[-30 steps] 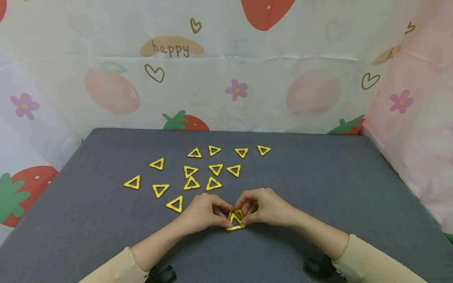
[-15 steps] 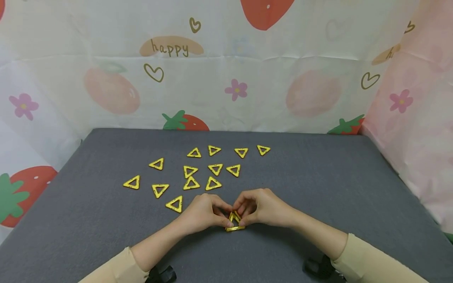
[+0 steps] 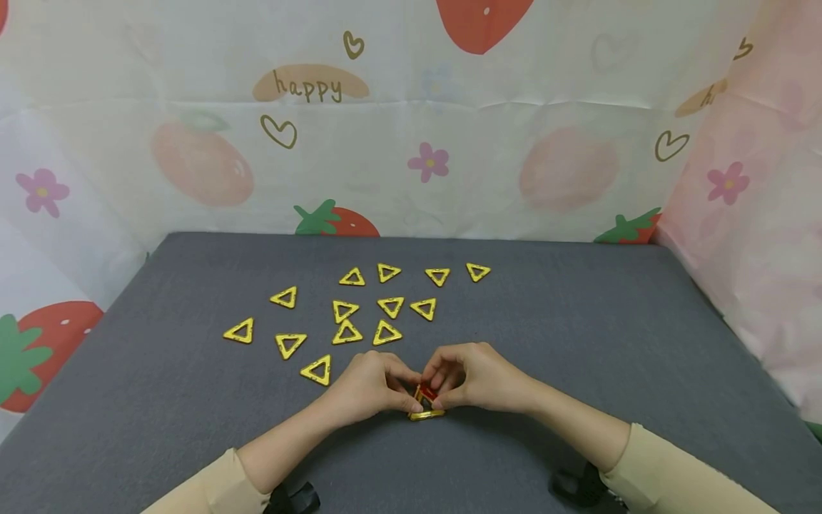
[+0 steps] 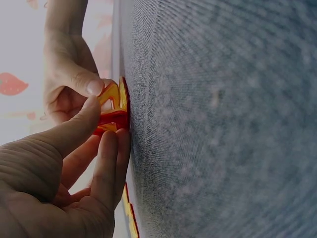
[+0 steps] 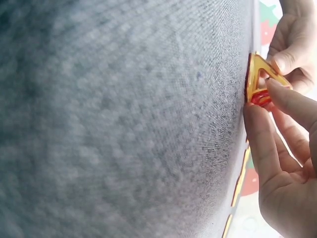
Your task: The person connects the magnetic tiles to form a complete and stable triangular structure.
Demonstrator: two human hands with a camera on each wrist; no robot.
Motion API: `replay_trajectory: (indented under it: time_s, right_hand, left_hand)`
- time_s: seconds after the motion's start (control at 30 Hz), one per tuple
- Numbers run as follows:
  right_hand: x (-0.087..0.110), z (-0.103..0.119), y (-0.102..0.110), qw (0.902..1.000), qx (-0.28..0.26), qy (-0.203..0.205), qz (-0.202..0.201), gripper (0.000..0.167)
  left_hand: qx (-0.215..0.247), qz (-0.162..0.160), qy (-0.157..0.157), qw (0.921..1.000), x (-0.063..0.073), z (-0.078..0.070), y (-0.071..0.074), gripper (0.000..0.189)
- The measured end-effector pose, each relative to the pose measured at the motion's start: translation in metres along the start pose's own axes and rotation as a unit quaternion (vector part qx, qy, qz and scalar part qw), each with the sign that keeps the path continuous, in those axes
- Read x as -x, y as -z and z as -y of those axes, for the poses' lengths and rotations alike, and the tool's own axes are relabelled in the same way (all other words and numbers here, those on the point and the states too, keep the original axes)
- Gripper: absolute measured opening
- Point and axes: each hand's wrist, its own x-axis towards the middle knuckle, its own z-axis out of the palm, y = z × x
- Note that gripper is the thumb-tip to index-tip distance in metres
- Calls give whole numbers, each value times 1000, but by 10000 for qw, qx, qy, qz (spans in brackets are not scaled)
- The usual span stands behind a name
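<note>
Yellow triangular magnetic tiles (image 3: pixel 427 415) with red undersides stand together as a small tilted structure between both hands, low over the cloth. My left hand (image 3: pixel 375 385) pinches the structure's left side between thumb and fingers. From the other side my right hand (image 3: pixel 481 377) pinches a tile that leans inward, its red face showing at the top. In the left wrist view, a yellow tile (image 4: pixel 123 93) stands at the cloth with a red edge beside the fingertips. The right wrist view shows a slanted yellow tile (image 5: pixel 268 66) with an open middle. Fingers hide part of the structure.
Several loose triangular tiles lie flat beyond the hands and to their left, the nearest tile (image 3: pixel 317 370) close to the left wrist. The grey cloth-covered table (image 3: pixel 610 321) ends at a printed curtain (image 3: pixel 488 171).
Both hands stay in place. The tiles between them have tilted up: their yellow faces show less, and red now shows at the top.
</note>
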Motion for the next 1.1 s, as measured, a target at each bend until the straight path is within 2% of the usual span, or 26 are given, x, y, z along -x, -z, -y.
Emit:
replay_trajectory:
  time_s: [0.47, 0.63, 1.1]
  right_hand:
    - [1, 0, 0, 9994, 311, 116, -59, 24]
    - [1, 0, 0, 9996, 270, 98, -29, 24]
    - [0, -2, 0, 9999, 53, 55, 146, 26]
  left_hand:
    - [-297, -81, -151, 9994, 1, -1, -2, 36]
    - [-318, -115, -209, 9992, 1, -2, -3, 36]
    - [-111, 56, -27, 9999, 1, -2, -3, 37]
